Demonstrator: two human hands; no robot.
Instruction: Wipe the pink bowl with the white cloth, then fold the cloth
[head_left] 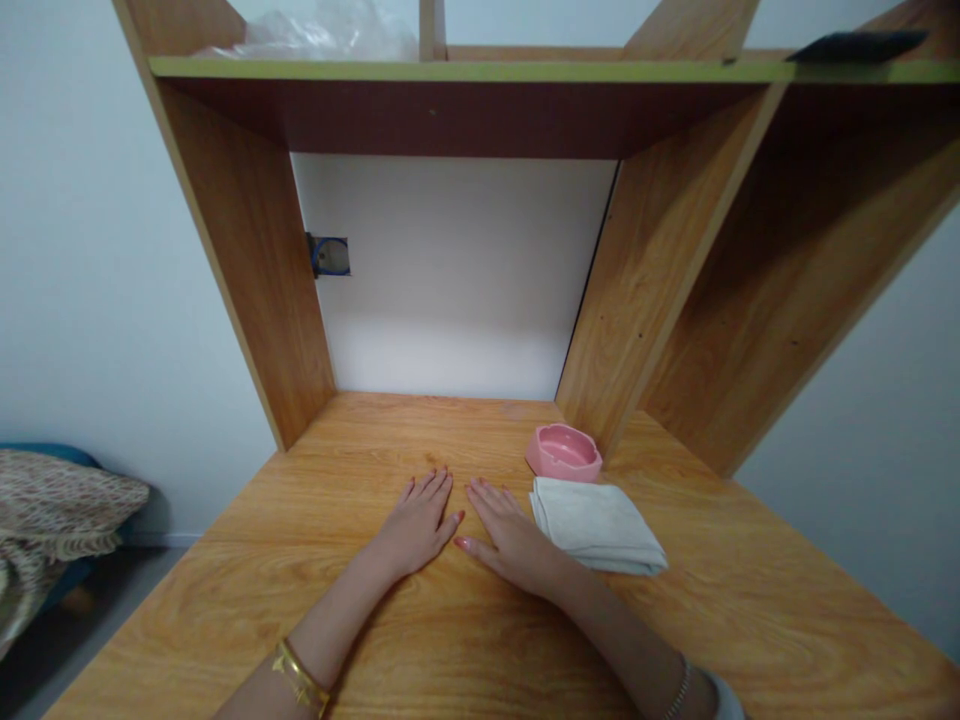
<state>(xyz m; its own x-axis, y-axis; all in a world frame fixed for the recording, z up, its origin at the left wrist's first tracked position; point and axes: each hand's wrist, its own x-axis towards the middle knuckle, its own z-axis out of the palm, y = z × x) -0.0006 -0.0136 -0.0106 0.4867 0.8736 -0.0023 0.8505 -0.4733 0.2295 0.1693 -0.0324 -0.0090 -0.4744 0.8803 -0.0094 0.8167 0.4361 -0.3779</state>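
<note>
My left hand (417, 522) lies flat on the wooden desk (360, 430), fingers stretched out and holding nothing. Beside it my right hand (507, 534) also rests palm down, with its fingers extended and its thumb close to the left thumb. Just right of my right hand is a folded white cloth (600, 528). Behind the cloth stands a pink ashtray-like dish (564, 452) with a notched rim, near the foot of the wooden divider.
Upright panels, a left one (240, 230) and a divider (667, 250), rise from the desk under a shelf (480, 72). Clear plastic wrapping (330, 32) and a dark flat object (859, 46) lie up there. An open wall box (331, 256) shows blue wire. A fringed cover (60, 510) is at left.
</note>
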